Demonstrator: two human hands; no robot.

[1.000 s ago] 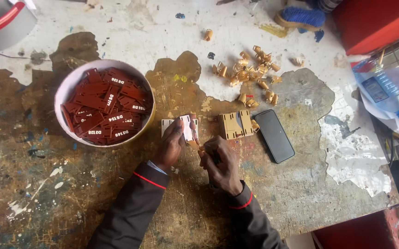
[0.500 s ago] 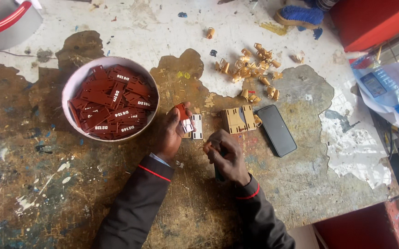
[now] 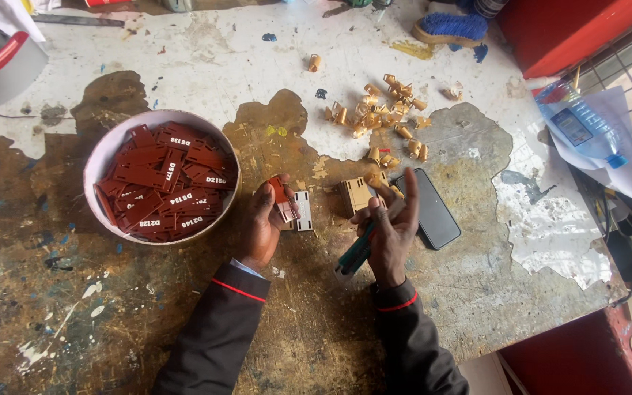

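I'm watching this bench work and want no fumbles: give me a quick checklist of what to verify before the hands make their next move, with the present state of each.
1. Left hand grips the small red-brown piece: ok, pinched at the fingertips.
2. Right hand holds the green-handled tool: ok, though its tip is hidden.
3. Tan block within reach: ok, just beside the right fingers.
4. Black phone clear of the hands: not ok, it lies right against the right hand.
5. Bowl of red-brown plates stocked: ok.
6. Piece seated properly: cannot tell.

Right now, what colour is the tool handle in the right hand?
Green and black, head view: tool handle in right hand.
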